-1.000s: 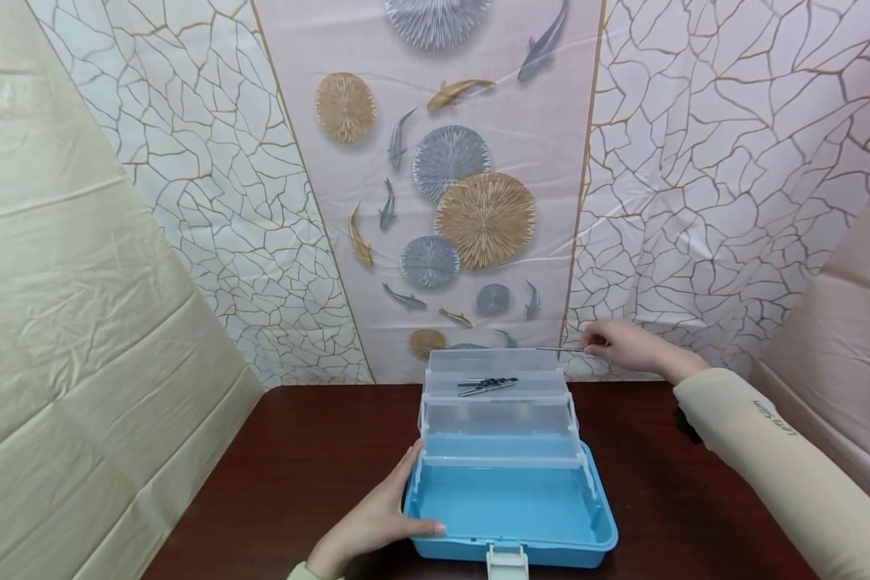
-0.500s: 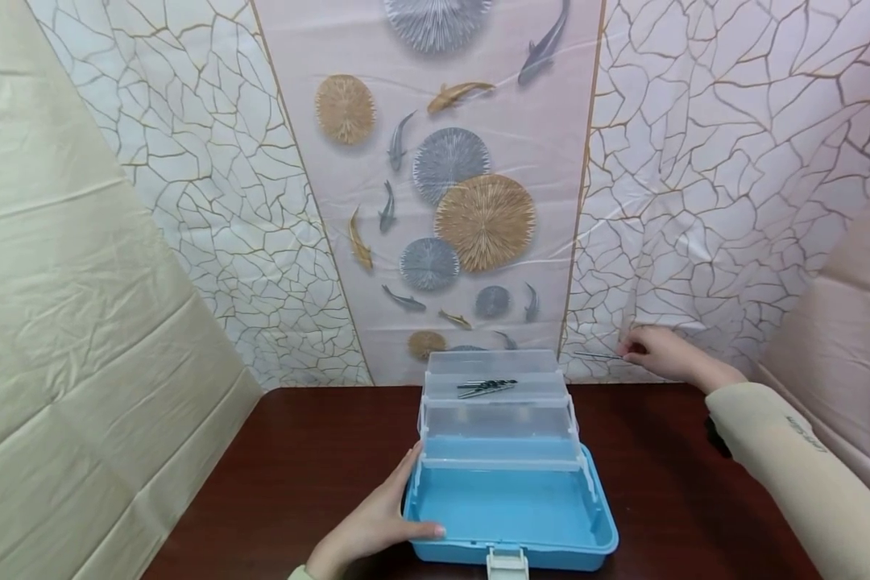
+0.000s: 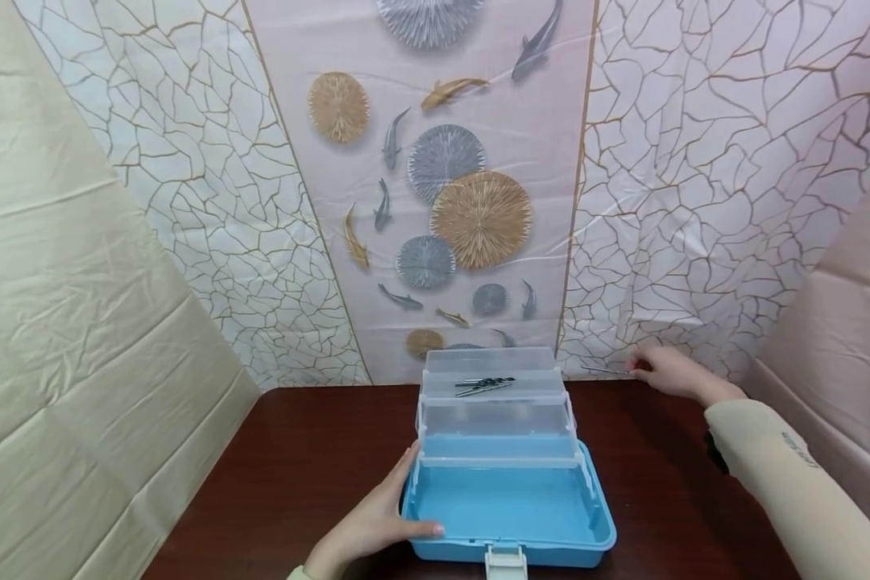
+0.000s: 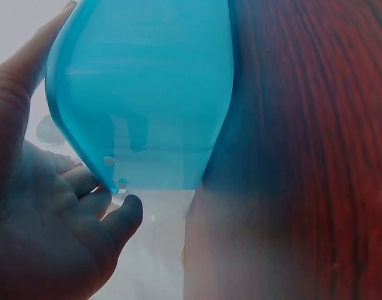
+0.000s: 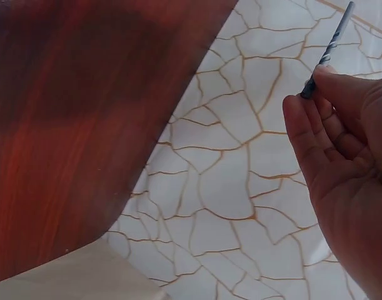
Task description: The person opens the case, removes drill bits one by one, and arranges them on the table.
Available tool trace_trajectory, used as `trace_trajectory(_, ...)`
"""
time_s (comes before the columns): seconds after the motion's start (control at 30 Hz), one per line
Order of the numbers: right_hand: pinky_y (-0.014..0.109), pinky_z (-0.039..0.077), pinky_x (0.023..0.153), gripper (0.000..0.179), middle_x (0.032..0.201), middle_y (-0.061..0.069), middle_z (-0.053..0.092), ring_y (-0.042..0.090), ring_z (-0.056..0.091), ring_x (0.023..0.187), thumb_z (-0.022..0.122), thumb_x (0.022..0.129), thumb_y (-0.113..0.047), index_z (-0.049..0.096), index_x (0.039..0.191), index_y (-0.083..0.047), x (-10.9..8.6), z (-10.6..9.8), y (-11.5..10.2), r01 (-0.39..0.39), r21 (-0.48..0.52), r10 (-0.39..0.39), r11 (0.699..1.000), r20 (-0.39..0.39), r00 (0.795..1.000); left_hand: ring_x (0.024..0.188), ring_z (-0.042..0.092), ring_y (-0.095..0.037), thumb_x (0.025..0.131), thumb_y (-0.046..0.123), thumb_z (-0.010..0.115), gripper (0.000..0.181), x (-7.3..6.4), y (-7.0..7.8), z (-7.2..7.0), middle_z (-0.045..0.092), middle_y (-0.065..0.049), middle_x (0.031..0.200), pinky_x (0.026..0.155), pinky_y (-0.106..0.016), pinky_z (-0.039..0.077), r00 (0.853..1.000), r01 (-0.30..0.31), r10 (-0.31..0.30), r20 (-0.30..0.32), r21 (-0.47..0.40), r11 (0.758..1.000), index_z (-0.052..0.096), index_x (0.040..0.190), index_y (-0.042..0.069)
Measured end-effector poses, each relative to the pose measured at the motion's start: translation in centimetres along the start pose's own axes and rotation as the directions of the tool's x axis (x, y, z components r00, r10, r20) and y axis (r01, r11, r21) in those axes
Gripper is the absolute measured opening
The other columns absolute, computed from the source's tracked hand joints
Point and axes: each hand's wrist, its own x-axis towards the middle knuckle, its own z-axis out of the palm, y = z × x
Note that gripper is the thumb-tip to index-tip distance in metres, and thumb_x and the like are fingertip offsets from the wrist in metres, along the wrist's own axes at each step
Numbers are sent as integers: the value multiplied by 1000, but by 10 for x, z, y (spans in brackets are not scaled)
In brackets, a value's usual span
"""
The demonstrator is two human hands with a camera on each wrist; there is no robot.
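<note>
A blue toolbox (image 3: 507, 503) stands with its hinged, see-through trays (image 3: 442, 388) raised at the back. Several drill bits (image 3: 484, 387) lie together on an upper tray. My left hand (image 3: 370, 519) holds the toolbox at its left side, thumb over the front rim. In the left wrist view, the fingers of that hand (image 4: 47, 219) bend around the rim beside the blue wall (image 4: 153, 87). To the right, beyond the table's back edge, my right hand (image 3: 665, 373) pinches a single drill bit (image 5: 334, 44) between thumb and fingertips, its plain shank pointing away from the hand.
The dark red-brown wooden table (image 3: 304, 475) extends to both sides of the toolbox. A patterned cloth (image 3: 623, 201) hangs behind it, with plain cloths at left and right. A pale latch (image 3: 506, 564) hangs at the toolbox front.
My right hand has moved to the right and slightly down, carrying the drill bit away from the trays. My left hand keeps its place on the toolbox.
</note>
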Motion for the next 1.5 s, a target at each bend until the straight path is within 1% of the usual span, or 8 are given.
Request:
trace_trajectory(0.17,41,49,66,6,81,2,64,18,58,74,65,93,3,65,88,2,-5,10,8,37,-42,-38,998,-12,999,151,15,-37,82,43,84,114,0,0,0,5,-13,168,110,-69,24,1000,4,-4,-1,-4,1000,5,164,33)
trace_trajectory(0.27,40,49,64,12,78,0,61,17,57,71,64,90,8,63,84,-3,-6,17,12,70,-93,-72,993,-23,997,150,16,-37,82,43,84,114,0,0,0,6,-12,168,110,-69,24,1000,6,-6,-7,-2,1000,6,164,33)
trace_trajectory(0.37,40,48,64,16,77,-1,59,17,56,70,62,89,10,61,84,-5,-6,24,17,76,-115,-79,990,-20,997,150,16,-37,81,43,84,114,0,0,0,6,-12,168,110,-69,24,1000,8,-8,-10,-2,1000,6,164,33)
trace_trajectory(0.63,40,48,66,9,83,5,61,20,55,74,59,93,8,64,89,2,-15,43,28,-4,-83,7,997,36,999,150,16,-37,83,44,83,113,2,-1,-1,5,-10,169,109,-69,26,1000,19,-19,6,-7,1000,3,163,36)
trace_trajectory(0.87,41,49,68,10,83,6,62,21,56,75,60,91,9,65,87,1,-22,58,35,-49,-66,51,997,29,998,150,20,-35,84,43,82,112,1,-3,1,6,-4,169,108,-67,29,1000,17,-16,19,-27,1000,3,163,37)
trace_trajectory(1.2,47,51,71,8,86,14,63,29,60,79,59,91,10,66,90,6,-20,66,41,-139,-44,140,989,10,990,150,18,-38,85,43,82,112,0,-4,4,6,-9,169,108,-68,29,999,26,-25,38,-15,1000,2,163,38)
trace_trajectory(1.3,47,50,72,9,85,14,62,28,58,78,58,91,9,65,89,6,-18,69,44,-164,-48,164,985,11,986,150,18,-39,85,43,81,111,0,-3,3,6,-9,169,107,-68,30,999,25,-24,37,-14,1000,2,162,39)
trace_trajectory(1.5,46,49,72,11,83,11,59,25,54,77,57,90,10,64,87,3,-13,75,47,-167,-49,169,985,34,985,150,18,-39,85,43,81,111,-2,-1,-1,5,-8,169,107,-69,29,999,24,-23,32,-12,1000,1,162,41)
